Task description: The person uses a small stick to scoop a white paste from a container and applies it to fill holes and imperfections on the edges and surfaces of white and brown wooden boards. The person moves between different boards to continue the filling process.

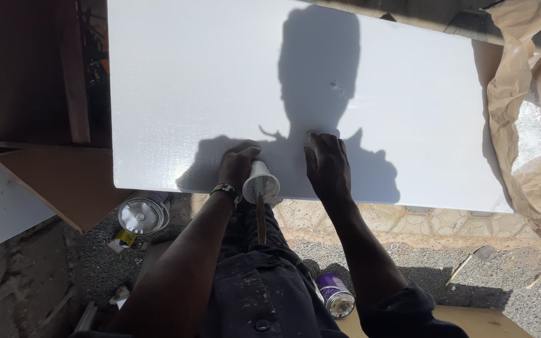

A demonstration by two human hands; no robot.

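Note:
A large white painted board (220, 81) lies flat in front of me in bright sun, with my shadow across its middle. My left hand (238, 166), wearing a beaded wristband, grips a small white cup (261, 183) at the board's near edge. A thin wooden stick (260, 219) pokes down out of the cup toward me. My right hand (325, 164) presses flat on the board just right of the cup, fingers together on the painted surface. It holds nothing that I can see.
An open tin (142, 215) sits under the board's near left corner. A purple can (335, 295) lies on the gravel by my leg. Crumpled brown paper (521, 112) drapes the board's right end. Brown wooden panels (57, 181) stand at left.

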